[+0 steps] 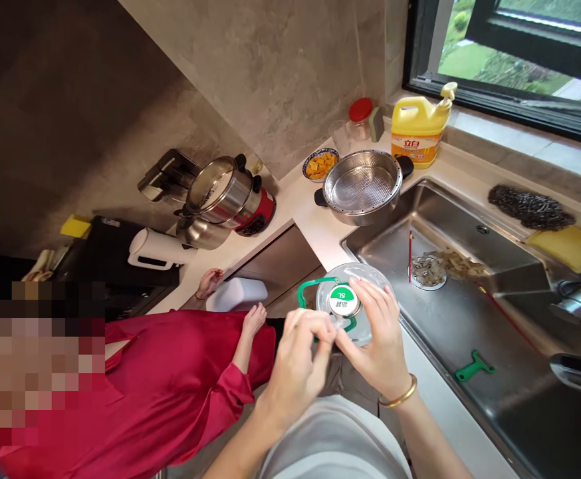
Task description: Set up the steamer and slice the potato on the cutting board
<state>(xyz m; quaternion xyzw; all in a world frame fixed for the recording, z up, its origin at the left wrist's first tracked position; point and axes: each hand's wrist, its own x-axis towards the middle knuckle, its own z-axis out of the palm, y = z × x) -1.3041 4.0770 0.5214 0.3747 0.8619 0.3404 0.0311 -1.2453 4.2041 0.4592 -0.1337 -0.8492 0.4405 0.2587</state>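
Bottle (326, 301), clear: overlapping counter's (303, 203) front edge in view, beside sink (435, 326); support hidden. Left hand (301, 356): pinching fingers together at cap (344, 300), hold unclear. Right hand (379, 332): spreading fingers loosely alongside cap; risking tipping through off-centre pressing.

Daylight from the window (520, 56) glints on the steel sink (443, 326). The left wall (66, 113) lies in deep shadow. Wide-angle distortion stretches the margins; pixelation masks the lower left.
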